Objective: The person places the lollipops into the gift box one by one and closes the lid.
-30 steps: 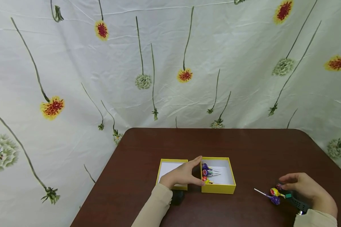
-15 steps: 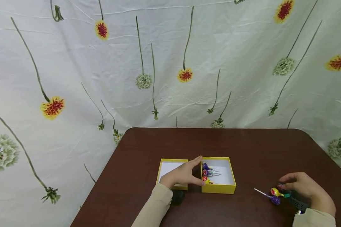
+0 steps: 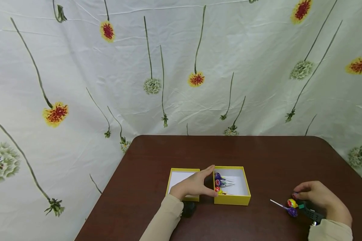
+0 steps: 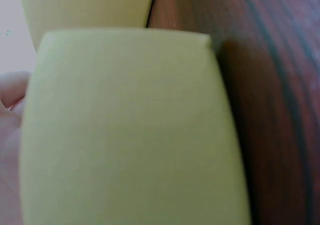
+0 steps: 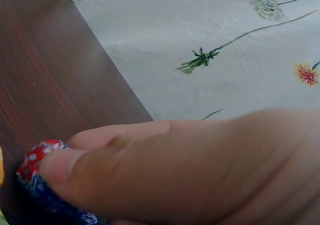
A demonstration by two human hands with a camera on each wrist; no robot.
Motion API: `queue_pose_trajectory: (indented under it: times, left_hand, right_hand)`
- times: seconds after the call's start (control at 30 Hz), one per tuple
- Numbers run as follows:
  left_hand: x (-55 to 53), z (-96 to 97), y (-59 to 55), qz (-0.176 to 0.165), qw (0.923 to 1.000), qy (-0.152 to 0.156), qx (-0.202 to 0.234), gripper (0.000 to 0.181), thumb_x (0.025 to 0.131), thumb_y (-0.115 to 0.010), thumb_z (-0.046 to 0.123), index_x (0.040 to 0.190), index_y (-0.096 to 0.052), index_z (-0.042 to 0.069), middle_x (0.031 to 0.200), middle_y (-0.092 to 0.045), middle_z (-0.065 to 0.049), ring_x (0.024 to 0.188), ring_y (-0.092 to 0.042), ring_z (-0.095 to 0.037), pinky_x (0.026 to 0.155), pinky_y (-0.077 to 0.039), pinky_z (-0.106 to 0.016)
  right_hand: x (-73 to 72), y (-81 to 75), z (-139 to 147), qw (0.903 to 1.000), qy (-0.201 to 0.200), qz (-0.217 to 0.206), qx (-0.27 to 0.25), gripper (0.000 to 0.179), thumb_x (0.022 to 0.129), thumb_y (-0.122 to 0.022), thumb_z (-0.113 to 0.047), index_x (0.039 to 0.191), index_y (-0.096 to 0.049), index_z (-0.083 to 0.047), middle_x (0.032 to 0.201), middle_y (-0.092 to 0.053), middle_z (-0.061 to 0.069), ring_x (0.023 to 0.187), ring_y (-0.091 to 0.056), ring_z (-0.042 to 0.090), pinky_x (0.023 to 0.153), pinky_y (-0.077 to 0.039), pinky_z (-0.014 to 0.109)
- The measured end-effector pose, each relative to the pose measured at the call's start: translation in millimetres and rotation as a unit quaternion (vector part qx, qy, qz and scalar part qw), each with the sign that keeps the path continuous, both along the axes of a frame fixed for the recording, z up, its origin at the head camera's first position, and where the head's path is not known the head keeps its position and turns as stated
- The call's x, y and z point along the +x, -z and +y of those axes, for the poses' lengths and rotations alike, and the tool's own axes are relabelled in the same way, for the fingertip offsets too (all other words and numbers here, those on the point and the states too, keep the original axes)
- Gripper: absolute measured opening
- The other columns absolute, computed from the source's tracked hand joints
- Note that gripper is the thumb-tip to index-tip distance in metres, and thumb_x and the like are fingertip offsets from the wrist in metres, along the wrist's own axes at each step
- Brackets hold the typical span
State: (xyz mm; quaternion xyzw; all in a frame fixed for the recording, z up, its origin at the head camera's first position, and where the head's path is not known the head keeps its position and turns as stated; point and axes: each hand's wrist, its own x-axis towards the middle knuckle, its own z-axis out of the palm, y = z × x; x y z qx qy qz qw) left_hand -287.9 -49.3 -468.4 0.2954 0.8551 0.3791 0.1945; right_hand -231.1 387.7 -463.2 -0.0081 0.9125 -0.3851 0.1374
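My left hand [image 3: 194, 186] spans the left end of a yellow box [image 3: 232, 200], thumb at its near corner and a fingertip at its far corner. Inside that box, several wrapped lollipops [image 3: 218, 183] lie along the left wall, sticks pointing right. At the right, my right hand [image 3: 324, 199] pinches a lollipop with a red and blue wrapper [image 5: 37, 167] between thumb and fingers; its stick is hidden. Just left of this hand, a yellow and red lollipop [image 3: 292, 203] and a purple lollipop [image 3: 292, 212] lie on the table.
A second yellow box part with a white inside [image 3: 181, 175] lies left of the first, partly behind my left hand. Both stand on the dark brown table [image 3: 259, 150]. A white flowered cloth [image 3: 175, 100] hangs behind the table's far edge.
My right hand has shifted slightly left and away from me, with the red and blue lollipop in its fingers. The left hand and the box have stayed put.
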Motion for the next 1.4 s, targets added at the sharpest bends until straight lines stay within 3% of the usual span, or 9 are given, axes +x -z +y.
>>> queue_pose_trajectory:
  times: [0.27,0.43,0.73,0.93,1.17,1.4]
  left_hand:
    - [0.3,-0.3,-0.9,0.0,1.0,-0.004,-0.004,0.106,0.083,-0.079,0.044,0.162,-0.014,0.018,0.169,-0.013,0.006,0.155,-0.017,-0.023,0.122,-0.027,-0.051]
    - [0.3,-0.5,-1.0,-0.003,1.0,-0.007,-0.002,0.105,0.084,-0.079,0.043,0.163,-0.013,0.02,0.169,-0.013,0.007,0.155,-0.017,-0.024,0.122,-0.028,-0.052]
    - [0.2,-1.0,0.4,-0.005,1.0,0.0,0.004,0.106,0.083,-0.08,0.042,0.162,-0.013,0.018,0.17,-0.013,0.0,0.156,-0.017,-0.024,0.122,-0.027,-0.051]
    - [0.1,-0.7,1.1,-0.004,1.0,0.001,0.006,0.107,0.083,-0.08,0.043,0.162,-0.014,0.017,0.17,-0.013,0.0,0.156,-0.016,-0.022,0.123,-0.026,-0.05]
    - [0.4,-0.2,0.2,0.0,1.0,-0.002,0.003,0.107,0.082,-0.08,0.043,0.162,-0.014,0.016,0.169,-0.014,0.002,0.155,-0.018,-0.021,0.124,-0.025,-0.048]
    - [-0.7,0.2,0.8,0.004,1.0,-0.001,0.0,0.108,0.082,-0.08,0.044,0.162,-0.014,0.016,0.169,-0.013,0.001,0.155,-0.018,-0.021,0.123,-0.025,-0.048]
  right_hand:
    - [-2.0,0.3,-3.1,0.9997,-0.003,-0.014,-0.021,0.028,0.096,-0.065,-0.011,0.109,-0.066,0.014,0.096,-0.071,0.005,0.077,-0.062,0.01,0.067,-0.054,0.031]
    - [-3.7,1.1,-4.7,0.9998,-0.014,-0.004,-0.01,0.028,0.096,-0.065,-0.011,0.108,-0.066,0.014,0.097,-0.071,0.007,0.077,-0.061,0.009,0.067,-0.054,0.029]
    - [-7.4,-1.1,-16.1,0.9985,-0.004,0.043,0.034,0.021,0.091,-0.071,-0.011,0.101,-0.071,0.008,0.092,-0.072,0.008,0.081,-0.061,0.015,0.071,-0.052,0.032]
    - [-9.8,-8.4,-22.3,0.9954,-0.005,0.077,0.057,0.021,0.091,-0.072,-0.015,0.102,-0.073,0.004,0.101,-0.073,0.014,0.088,-0.062,0.016,0.073,-0.052,0.033]
    - [-9.7,-19.2,-33.1,0.9947,-0.002,0.093,0.043,0.025,0.093,-0.07,-0.016,0.108,-0.073,0.003,0.104,-0.076,0.013,0.089,-0.064,0.012,0.072,-0.053,0.028]
    - [-10.3,-33.8,-53.8,0.9894,-0.009,0.14,0.035,0.023,0.092,-0.072,-0.017,0.108,-0.075,-0.001,0.102,-0.076,0.01,0.087,-0.066,0.009,0.07,-0.054,0.028]
